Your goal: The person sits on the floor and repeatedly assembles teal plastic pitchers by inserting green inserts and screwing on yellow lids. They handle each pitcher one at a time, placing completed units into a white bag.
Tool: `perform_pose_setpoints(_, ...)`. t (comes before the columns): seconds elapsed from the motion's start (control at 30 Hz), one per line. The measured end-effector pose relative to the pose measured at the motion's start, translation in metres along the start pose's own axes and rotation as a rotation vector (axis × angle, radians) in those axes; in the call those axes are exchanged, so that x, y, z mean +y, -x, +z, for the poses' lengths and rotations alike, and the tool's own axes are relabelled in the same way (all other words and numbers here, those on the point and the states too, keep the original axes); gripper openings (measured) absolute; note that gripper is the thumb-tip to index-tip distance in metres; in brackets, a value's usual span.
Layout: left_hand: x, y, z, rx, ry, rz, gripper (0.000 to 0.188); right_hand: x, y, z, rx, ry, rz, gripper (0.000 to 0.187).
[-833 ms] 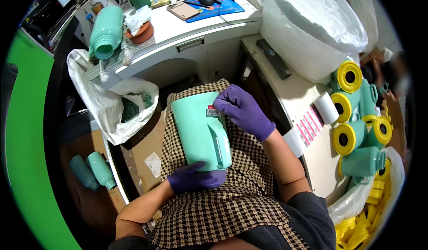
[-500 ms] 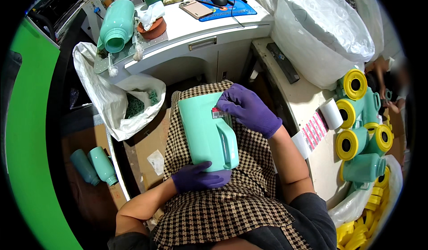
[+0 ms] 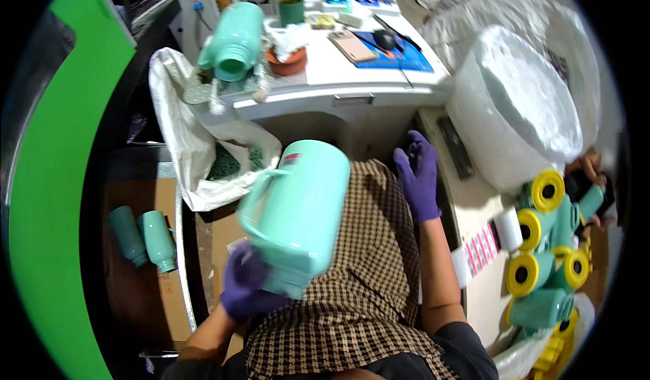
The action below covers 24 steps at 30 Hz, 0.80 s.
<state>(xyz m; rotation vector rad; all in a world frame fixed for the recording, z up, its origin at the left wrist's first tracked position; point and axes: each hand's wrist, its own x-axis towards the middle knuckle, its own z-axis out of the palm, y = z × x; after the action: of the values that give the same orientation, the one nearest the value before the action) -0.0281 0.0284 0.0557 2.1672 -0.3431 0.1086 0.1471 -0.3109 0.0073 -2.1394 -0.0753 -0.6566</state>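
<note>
The left hand [image 3: 249, 285], curled around the near end of a mint jug [image 3: 308, 207] above the apron [image 3: 365, 258], is nearer, the jug's long axis slanting away and rightward, as the empty right hand [image 3: 418, 177], fingers loosely parted, stands apart to the right.

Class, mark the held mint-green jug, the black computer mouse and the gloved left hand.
Held mint-green jug [image 3: 307, 207], head view: middle of its side wall.
Black computer mouse [image 3: 384, 39], head view: its top.
Left hand [image 3: 247, 290], head view: its gloved middle.
</note>
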Motion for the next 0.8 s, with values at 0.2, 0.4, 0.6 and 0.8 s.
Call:
perform_pose_setpoints(0.2, -0.056, 0.081, -0.053, 0.877, 0.577, -0.393, 0.063, -0.12, -0.084, 0.109, -0.316, 0.05, -0.718, 0.053)
perform_pose_setpoints(0.4, -0.086, 0.086, -0.072, 0.89, -0.6, 0.007, 0.064, -0.129, -0.181, 0.265, -0.308, 0.564, -0.671, 0.027)
perform_pose_setpoints(0.6, -0.069, 0.022, -0.103, 1.201, 0.168, 0.131, 0.072, -0.173, -0.089, 0.139, -0.165, 0.213, -1.101, 0.023)
perform_pose_setpoints(0.8, -0.086, -0.162, -0.085, 0.874, -0.176, 0.439, 0.075, -0.111, 0.059, -0.088, -0.304, -0.327, -0.542, 0.026)
